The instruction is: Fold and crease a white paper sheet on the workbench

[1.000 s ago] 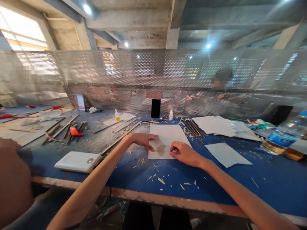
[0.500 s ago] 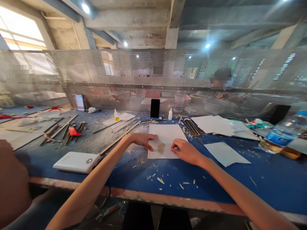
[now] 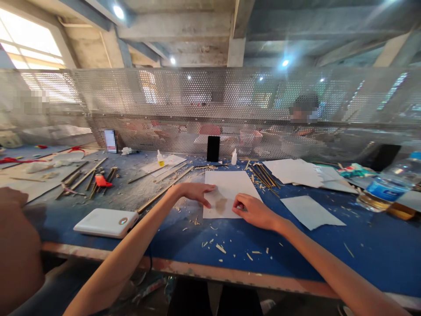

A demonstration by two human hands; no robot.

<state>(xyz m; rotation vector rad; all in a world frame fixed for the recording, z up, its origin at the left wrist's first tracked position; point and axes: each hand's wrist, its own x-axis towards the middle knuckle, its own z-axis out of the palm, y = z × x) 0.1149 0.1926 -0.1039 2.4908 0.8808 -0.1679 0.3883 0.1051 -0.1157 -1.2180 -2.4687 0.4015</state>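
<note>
A white sheet of paper [image 3: 232, 181] lies flat on the blue table, with a brownish patch [image 3: 221, 204] near its middle. On the left edge of the sheet rests my left hand [image 3: 196, 193], its thumb and fingers spread apart with nothing between them. My right hand [image 3: 252, 210] lies over the sheet's right side, fingers curled in and pressed together. Whatever those fingers hold, if anything, is hidden or too small to make out.
Wooden sticks [image 3: 263, 175] and shavings [image 3: 220, 249] litter the table. A white power bank [image 3: 101, 221] is at left, glue bottles [image 3: 233, 157] and a dark phone [image 3: 213, 148] behind. Loose paper [image 3: 312, 212] and a water bottle [image 3: 383, 191] sit right. Another person's arm [image 3: 18, 237] is at left.
My right hand has shifted slightly left and down over the paper. My left hand stays in place. The other person's arm at the left edge has come further into view.
</note>
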